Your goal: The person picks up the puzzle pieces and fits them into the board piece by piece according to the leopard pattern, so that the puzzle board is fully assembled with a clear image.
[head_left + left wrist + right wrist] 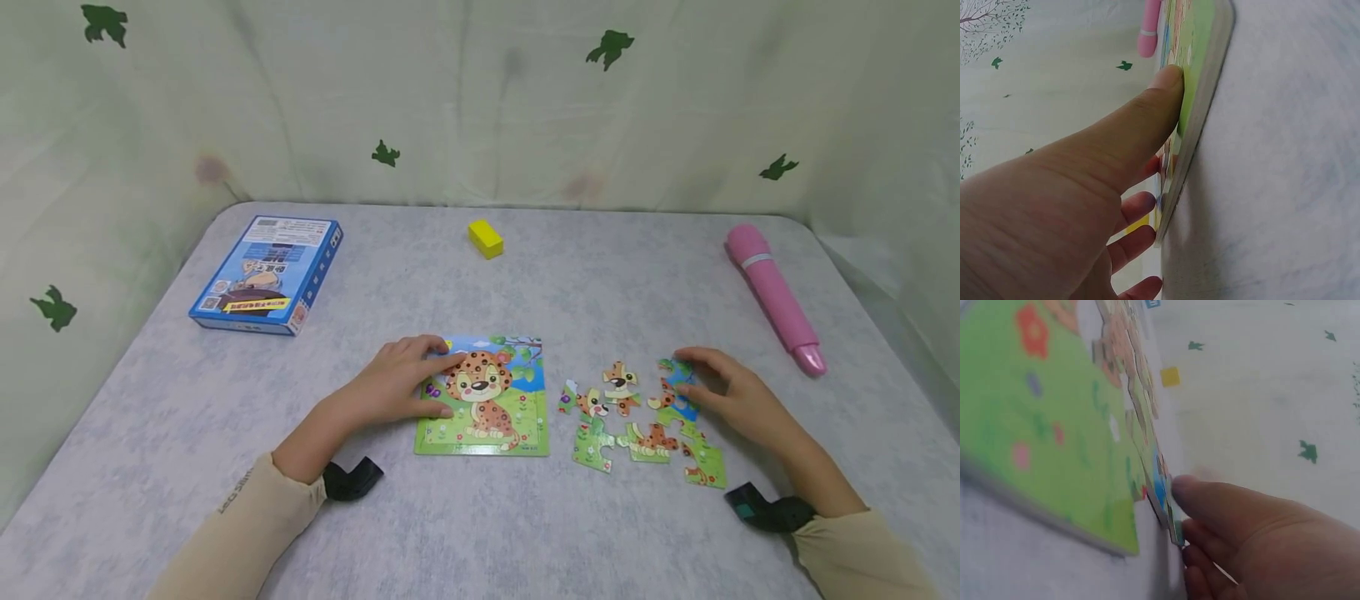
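Observation:
A board (491, 448) with a leopard picture lies flat on the table. My left hand (393, 379) rests on its left side with the fingers spread; the left wrist view shows the thumb (1166, 81) pressed on the green surface. To the right lie several loose puzzle pieces, among them a leopard-face piece (619, 379) and a green corner piece (708, 465). My right hand (738, 400) pinches a blue-and-green piece (682, 372) at the group's upper right. Seen from the right wrist, thumb and curled fingers (1210, 550) meet its edge.
A blue box (262, 271) lies at the back left of the grey table (405, 275). The yellow block (486, 239) stands near the back edge, and a pink cylindrical object (776, 296) lies at the right. A pale curtain hangs behind.

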Available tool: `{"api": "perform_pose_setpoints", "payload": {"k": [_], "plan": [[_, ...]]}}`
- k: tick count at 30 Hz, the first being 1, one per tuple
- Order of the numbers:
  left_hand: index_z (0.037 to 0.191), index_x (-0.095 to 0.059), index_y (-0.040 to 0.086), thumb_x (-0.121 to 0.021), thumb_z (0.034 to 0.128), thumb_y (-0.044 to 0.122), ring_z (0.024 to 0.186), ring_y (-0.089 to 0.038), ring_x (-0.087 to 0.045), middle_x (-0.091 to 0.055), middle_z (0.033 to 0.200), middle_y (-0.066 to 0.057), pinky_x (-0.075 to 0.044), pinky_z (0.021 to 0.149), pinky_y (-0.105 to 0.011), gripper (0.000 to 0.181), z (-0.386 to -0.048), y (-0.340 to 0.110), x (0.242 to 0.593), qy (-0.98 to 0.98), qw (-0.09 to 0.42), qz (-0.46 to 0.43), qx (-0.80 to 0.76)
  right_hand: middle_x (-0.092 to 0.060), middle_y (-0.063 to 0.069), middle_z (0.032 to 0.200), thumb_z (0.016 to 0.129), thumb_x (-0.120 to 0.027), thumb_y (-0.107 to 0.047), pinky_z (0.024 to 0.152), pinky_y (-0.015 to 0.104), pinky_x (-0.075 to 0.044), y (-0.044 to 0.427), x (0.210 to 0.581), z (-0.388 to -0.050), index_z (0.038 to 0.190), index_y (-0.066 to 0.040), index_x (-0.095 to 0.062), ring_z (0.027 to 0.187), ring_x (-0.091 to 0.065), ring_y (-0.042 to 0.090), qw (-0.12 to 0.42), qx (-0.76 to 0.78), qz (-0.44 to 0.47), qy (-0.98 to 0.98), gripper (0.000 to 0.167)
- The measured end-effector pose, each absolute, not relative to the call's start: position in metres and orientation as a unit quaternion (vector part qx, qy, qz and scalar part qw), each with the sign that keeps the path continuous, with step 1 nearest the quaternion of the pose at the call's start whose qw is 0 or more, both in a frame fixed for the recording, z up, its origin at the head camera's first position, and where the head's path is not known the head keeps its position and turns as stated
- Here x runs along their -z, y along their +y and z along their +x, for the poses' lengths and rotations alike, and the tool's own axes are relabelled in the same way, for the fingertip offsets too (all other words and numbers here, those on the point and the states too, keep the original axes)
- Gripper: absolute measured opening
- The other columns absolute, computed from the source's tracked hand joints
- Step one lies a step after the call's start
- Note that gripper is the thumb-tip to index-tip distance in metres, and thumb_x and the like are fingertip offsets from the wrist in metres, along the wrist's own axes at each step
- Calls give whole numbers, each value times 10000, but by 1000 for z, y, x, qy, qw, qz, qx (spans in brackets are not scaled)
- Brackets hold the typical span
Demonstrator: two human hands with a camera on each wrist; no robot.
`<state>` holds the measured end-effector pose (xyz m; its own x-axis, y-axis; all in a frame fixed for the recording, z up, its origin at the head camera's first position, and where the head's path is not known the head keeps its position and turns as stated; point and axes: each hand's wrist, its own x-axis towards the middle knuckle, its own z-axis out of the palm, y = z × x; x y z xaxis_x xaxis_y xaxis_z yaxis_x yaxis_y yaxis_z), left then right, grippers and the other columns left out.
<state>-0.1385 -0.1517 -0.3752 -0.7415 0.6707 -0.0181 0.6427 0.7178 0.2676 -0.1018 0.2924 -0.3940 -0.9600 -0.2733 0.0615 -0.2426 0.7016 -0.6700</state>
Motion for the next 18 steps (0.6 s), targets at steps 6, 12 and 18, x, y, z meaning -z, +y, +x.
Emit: {"api": "perform_pose_setpoints", "payload": {"k": [6,12,18], "plan": [[1363,-419,196,-635,746,547,1132,-269,-371,-405,1260,-83,-288,912,-468,742,-137,-151,374,925,66,352,-128,-462,120,1262,881,-589,-216,860,54,-228,299,393,-101,1251,-95,-501,1158,-360,100,40,348,-150,924,399],[1363,-418,199,-637,745,545,1133,-264,-366,-401,1262,-76,-288,906,-469,742,-138,-152,375,925,64,352,-129,-483,128,1238,870,-601,-152,843,16,-233,300,392,-102,1223,-73,-537,1107,-354,-32,29,348,-168,922,367],[1361,-421,198,-644,744,538,1140,-270,-362,-399,1264,-76,-284,911,-479,739,-138,-152,375,925,63,352,-130,-507,150,1185,835,-639,-94,860,50,-249,297,394,-103,1178,-24,-569,1113,-424,236,-8,323,-173,930,357]]}}
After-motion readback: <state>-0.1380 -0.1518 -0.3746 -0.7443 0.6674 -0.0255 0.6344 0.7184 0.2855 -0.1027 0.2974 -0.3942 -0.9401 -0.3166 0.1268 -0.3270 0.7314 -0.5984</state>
